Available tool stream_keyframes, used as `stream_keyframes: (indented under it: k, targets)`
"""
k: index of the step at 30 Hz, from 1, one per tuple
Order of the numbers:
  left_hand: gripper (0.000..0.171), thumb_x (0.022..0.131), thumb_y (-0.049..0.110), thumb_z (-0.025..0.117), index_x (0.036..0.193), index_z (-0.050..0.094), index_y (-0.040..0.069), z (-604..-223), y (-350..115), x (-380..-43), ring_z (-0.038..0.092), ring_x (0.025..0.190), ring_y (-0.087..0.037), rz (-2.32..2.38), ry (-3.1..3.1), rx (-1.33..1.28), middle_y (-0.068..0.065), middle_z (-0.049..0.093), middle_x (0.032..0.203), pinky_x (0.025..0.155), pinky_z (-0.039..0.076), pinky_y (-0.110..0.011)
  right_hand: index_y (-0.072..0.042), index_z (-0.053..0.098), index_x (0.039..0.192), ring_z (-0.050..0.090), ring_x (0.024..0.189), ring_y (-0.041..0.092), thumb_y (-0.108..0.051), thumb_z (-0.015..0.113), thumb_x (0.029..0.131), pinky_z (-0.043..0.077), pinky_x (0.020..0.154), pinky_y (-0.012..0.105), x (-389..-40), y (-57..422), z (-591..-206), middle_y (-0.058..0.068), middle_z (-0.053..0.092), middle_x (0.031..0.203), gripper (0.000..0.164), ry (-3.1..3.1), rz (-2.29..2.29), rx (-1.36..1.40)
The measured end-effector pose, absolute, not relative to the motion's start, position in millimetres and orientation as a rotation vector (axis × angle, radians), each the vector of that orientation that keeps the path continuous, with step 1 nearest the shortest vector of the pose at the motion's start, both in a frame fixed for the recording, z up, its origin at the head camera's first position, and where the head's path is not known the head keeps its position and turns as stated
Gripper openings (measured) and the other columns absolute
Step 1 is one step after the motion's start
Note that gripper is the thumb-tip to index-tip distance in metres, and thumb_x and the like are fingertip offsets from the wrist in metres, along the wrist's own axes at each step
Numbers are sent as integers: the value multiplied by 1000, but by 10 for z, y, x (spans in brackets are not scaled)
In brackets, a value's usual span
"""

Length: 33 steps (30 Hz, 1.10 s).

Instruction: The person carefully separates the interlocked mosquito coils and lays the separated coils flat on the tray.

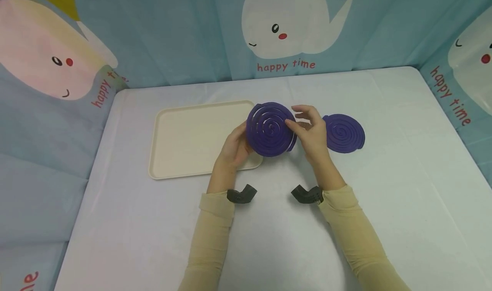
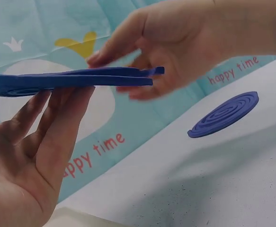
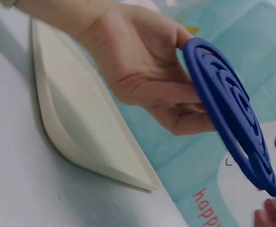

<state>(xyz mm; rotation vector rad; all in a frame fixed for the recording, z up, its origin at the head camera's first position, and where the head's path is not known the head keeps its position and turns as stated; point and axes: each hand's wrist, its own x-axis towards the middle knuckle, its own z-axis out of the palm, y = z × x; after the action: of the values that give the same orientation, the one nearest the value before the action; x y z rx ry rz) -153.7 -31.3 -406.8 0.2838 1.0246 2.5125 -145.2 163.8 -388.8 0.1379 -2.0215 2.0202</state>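
Above the table a purple spiral disc [image 1: 270, 130], a flat strip wound in rings with a loose outer end, is held up by my left hand [image 1: 234, 148]. In the left wrist view the left fingers [image 2: 64, 127] support its underside; the right wrist view shows the left thumb at its edge. My right hand [image 1: 313, 133] is at the disc's right edge, fingers spread and thumb overlapping the rim in the head view. A similar purple spiral disc [image 1: 343, 133] lies flat on the table just right of the right hand.
A cream rectangular tray [image 1: 188, 141] rests on the white-covered table [image 1: 138, 227], behind and left of the left hand. Blue curtains [image 1: 184, 34] with whale prints stand around the table's back and sides. Black curved pieces [image 1: 241, 195] are on both wrists.
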Motion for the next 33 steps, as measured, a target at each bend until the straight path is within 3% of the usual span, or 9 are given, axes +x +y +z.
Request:
stream_keyframes:
  k: [6, 10, 14, 18, 20, 27, 33]
  targets:
    - [37, 102, 18, 29, 90, 64, 16, -4053, -334, -1534, 56, 67, -6, 2517, 1043, 274, 5, 59, 79, 56, 49, -18, 11, 67, 87, 53, 85, 14, 7, 72, 78, 45, 74, 25, -1393, 1614, -3790, -3, 59, 85, 11, -2025, 1830, 314]
    - [41, 101, 15, 26, 88, 65, 16, -4074, -364, -1542, 55, 63, -5, 2480, 1073, 321, 5, 59, 76, 53, 48, -17, 12, 68, 85, 53, 81, 10, 10, 72, 76, 45, 73, 22, -1305, 1573, -3639, 6, 58, 83, 10, -2145, 1778, 373]
    - [31, 100, 21, 38, 90, 67, 16, -4094, -368, -1545, 56, 64, -6, 2458, 1092, 348, 5, 60, 76, 54, 48, -17, 12, 68, 86, 51, 79, 14, 11, 72, 76, 45, 71, 21, -1245, 1530, -3531, 19, 56, 84, 11, -2230, 1692, 406]
    - [24, 98, 27, 47, 89, 67, 16, -4111, -357, -1549, 56, 64, -6, 2454, 1102, 348, 5, 60, 76, 53, 48, -17, 13, 67, 84, 49, 75, 20, 11, 72, 75, 43, 68, 21, -1225, 1504, -3500, 23, 55, 82, 10, -2230, 1649, 422]
    - [27, 99, 25, 44, 89, 67, 16, -4114, -352, -1553, 56, 64, -6, 2447, 1112, 342, 5, 60, 76, 53, 48, -17, 14, 66, 83, 49, 74, 23, 12, 72, 75, 43, 67, 21, -1216, 1493, -3485, 24, 54, 82, 10, -2239, 1634, 423]
    - [31, 100, 23, 38, 89, 66, 16, -4103, -333, -1552, 55, 63, -5, 2459, 1050, 328, 5, 60, 75, 54, 46, -17, 13, 65, 80, 48, 72, 28, 12, 72, 74, 42, 65, 23, -1246, 1468, -3558, 23, 53, 81, 10, -2273, 1537, 401]
    - [37, 102, 35, 35, 91, 63, 13, -4102, -301, -1561, 55, 66, -8, 2482, 931, 359, 3, 59, 77, 59, 46, -20, 4, 68, 78, 47, 78, 26, 9, 78, 70, 38, 73, 26, -1370, 1519, -3831, 15, 56, 79, 13, -2148, 1459, 454]
